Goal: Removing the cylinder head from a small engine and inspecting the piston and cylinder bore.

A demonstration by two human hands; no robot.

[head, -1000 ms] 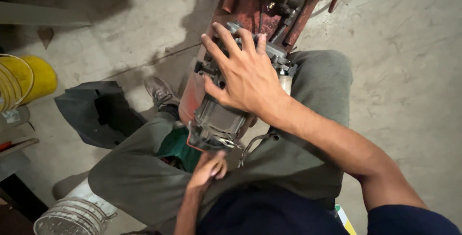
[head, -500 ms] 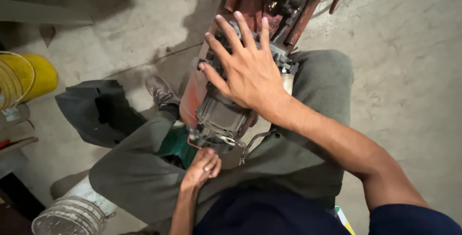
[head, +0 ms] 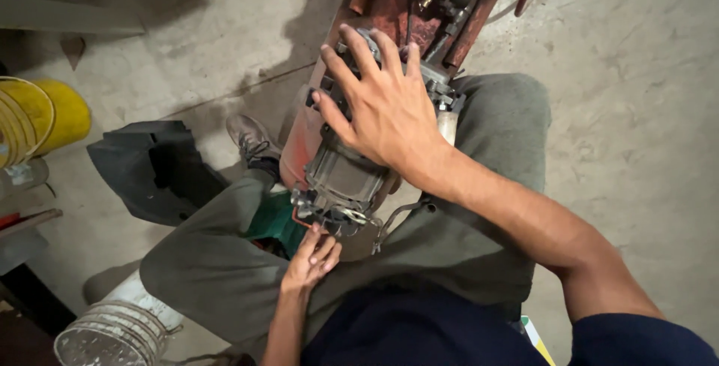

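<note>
The electric motor [head: 346, 179] is steadied under the splayed right hand [head: 386, 107] while wiring below is pinched by left hand [head: 311, 261] fingertips, so a careful tug is probably needed.

Under your right hand [head: 386, 111] the motor [head: 341, 175] is dull grey metal, greasy and matt, on a rusty red-painted metal frame [head: 389, 6]. Your trousers [head: 225, 268] are matt olive cloth. The floor [head: 636, 111] is rough, stained concrete; the yellow drum [head: 64, 111] looks like smooth plastic
</note>
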